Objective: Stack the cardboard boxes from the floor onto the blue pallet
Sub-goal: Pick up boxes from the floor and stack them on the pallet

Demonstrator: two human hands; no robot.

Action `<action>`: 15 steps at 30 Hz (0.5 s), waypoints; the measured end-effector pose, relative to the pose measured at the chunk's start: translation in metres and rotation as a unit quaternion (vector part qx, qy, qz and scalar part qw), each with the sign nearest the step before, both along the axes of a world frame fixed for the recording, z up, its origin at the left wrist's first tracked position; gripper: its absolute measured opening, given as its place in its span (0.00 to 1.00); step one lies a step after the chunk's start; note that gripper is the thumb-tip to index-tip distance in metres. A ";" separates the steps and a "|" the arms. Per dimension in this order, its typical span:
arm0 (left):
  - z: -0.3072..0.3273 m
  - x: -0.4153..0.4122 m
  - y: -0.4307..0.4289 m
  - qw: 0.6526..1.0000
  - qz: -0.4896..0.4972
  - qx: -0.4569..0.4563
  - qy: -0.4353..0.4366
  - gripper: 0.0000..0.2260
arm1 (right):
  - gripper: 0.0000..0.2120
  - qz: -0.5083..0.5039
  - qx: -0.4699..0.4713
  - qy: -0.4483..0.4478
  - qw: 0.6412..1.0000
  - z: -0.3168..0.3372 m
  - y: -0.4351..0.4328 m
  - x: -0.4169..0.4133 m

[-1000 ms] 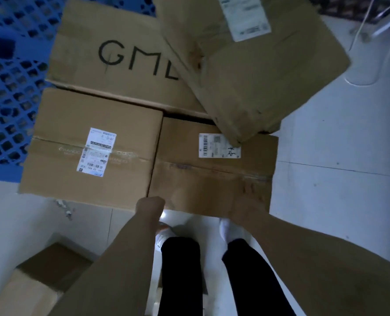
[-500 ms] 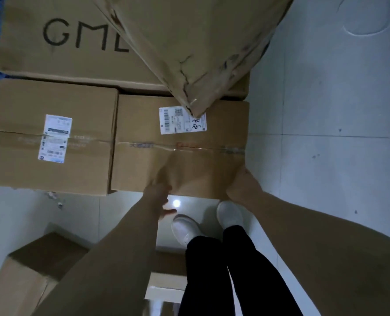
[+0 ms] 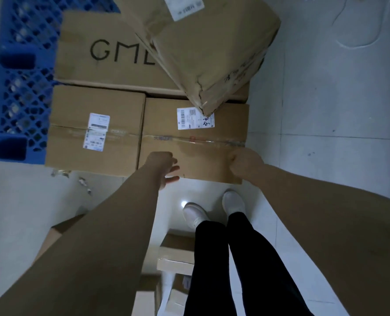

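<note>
**Hands at the front box on the pallet**

The front box (image 3: 194, 153) sits on the blue pallet (image 3: 22, 69), beside a second labelled box (image 3: 93, 133). The left hand (image 3: 164, 167) is at its near edge with fingers loosely spread. The right hand (image 3: 246, 163) curls round its near right corner. A tilted box (image 3: 207, 49) leans on the GML box (image 3: 102, 53) behind. More boxes (image 3: 178, 254) lie on the floor (image 3: 326, 179).

Tile floor (image 3: 326, 190) has the blue pallet (image 3: 22, 92) on it, plus loose boxes (image 3: 175, 258) by the shoes (image 3: 195, 214). Three boxes (image 3: 93, 137) lie flat on the pallet.
</note>
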State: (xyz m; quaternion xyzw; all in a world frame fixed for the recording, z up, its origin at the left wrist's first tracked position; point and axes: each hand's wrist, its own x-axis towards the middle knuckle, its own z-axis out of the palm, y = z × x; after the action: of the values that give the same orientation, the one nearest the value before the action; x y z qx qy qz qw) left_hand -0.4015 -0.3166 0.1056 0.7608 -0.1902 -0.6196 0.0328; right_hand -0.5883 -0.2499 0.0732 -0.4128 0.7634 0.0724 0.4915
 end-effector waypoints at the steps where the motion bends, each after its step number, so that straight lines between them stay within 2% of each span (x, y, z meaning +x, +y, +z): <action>1: 0.017 0.001 -0.006 1.000 -0.009 -0.014 0.000 0.12 | 0.17 -0.006 -0.030 -0.003 1.000 0.013 -0.005 0.001; 3: 0.055 0.004 -0.016 0.999 -0.029 -0.041 -0.001 0.14 | 0.15 0.008 -0.057 -0.010 0.998 0.044 -0.017 0.005; 8: 0.149 0.013 -0.029 0.994 -0.043 -0.100 0.007 0.12 | 0.13 -0.015 -0.123 -0.029 0.992 0.125 -0.037 0.019; 13: 0.211 0.026 -0.028 0.988 -0.039 -0.147 0.015 0.13 | 0.08 0.004 -0.143 -0.011 0.990 0.184 -0.039 0.039; 15: 0.229 0.033 -0.022 0.987 -0.028 -0.159 0.017 0.13 | 0.10 0.026 -0.145 -0.002 0.989 0.204 -0.041 0.044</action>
State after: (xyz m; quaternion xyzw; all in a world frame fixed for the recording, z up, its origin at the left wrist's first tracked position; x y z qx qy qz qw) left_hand -0.3680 -0.3389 0.3344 0.7293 -0.3074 -0.5953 0.1391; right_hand -0.5440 -0.2904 0.2775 -0.4997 0.7537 -0.0276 0.4260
